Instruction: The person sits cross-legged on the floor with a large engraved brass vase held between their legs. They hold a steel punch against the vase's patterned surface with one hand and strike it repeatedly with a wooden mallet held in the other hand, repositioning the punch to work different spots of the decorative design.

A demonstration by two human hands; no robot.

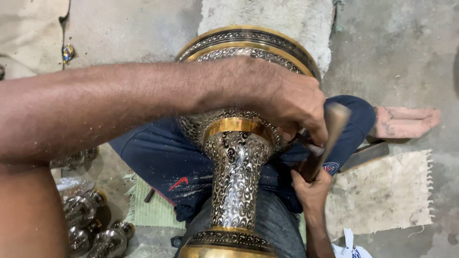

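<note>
While lying across lap, large engraved brass vase (237,157), black-and-gold, rigid, likely heavy, polished bands slippery. Left hand (287,102) draped over wide belly, fingers pinching small chisel (306,143). Right hand (313,188) closed around blurred hammer (330,136). Safest hold judged narrow neck plus rim.

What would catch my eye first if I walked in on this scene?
The big engraved brass vase, black scrollwork with gold bands, lying across the seated person's lap in the middle. The left hand reaches over its body and pinches a small tool against the metal, while the right hand grips a hammer blurred in motion just beside it. At lower left, a cluster of smaller shiny metal pieces sits on the floor.
</note>
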